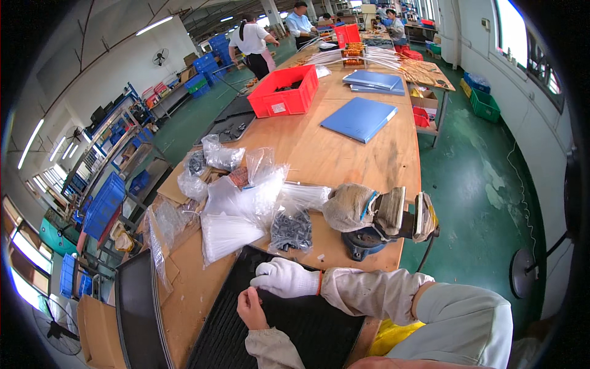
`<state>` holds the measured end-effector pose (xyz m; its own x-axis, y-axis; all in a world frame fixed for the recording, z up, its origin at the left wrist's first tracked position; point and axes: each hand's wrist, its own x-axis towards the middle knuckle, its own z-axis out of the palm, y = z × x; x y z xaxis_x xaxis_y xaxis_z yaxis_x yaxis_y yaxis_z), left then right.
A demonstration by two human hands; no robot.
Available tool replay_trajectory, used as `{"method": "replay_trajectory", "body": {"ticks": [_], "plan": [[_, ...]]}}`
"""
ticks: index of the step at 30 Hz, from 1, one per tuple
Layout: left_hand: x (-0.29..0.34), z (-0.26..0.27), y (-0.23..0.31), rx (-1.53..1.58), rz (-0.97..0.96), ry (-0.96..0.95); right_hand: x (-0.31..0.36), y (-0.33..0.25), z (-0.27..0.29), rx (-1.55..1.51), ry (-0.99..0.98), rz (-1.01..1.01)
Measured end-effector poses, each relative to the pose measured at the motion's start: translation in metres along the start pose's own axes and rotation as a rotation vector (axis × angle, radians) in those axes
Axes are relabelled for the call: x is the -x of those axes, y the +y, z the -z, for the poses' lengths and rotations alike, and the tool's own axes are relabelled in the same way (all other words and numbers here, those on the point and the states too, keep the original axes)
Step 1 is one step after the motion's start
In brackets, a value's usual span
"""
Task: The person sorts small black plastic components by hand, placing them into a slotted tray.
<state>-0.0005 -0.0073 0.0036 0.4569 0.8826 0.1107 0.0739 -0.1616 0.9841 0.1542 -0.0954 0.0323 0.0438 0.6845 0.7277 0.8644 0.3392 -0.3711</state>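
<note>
A bare left hand (251, 309) is curled with fingertips pinched on something too small to tell, over a black ribbed mat (295, 332), and it is met by the white-gloved right hand (284, 278), fingers pressed together. Just beyond, clear bags of white strips (226, 234) and dark parts (291, 230) are heaped beside a bench vise (381, 221). Farther off, a blue folder (359, 118) and a red bin (284, 91) are seen.

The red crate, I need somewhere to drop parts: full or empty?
Not empty: dark parts lie in the red crate, well below its rim. How many, cannot tell.
</note>
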Motion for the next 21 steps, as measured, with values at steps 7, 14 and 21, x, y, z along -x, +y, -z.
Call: {"method": "replay_trajectory", "body": {"ticks": [7, 14, 21], "plan": [[0.004, -0.004, 0.004, -0.050, -0.031, 0.185, -0.001, -0.008, -0.002, -0.023, -0.014, 0.006], [0.004, -0.009, 0.005, -0.147, -0.157, 0.255, 0.000, -0.005, 0.000, 0.001, 0.013, -0.054], [0.001, -0.007, -0.005, -0.239, -0.311, 0.105, -0.001, 0.000, -0.001, -0.053, 0.063, -0.039]]}}
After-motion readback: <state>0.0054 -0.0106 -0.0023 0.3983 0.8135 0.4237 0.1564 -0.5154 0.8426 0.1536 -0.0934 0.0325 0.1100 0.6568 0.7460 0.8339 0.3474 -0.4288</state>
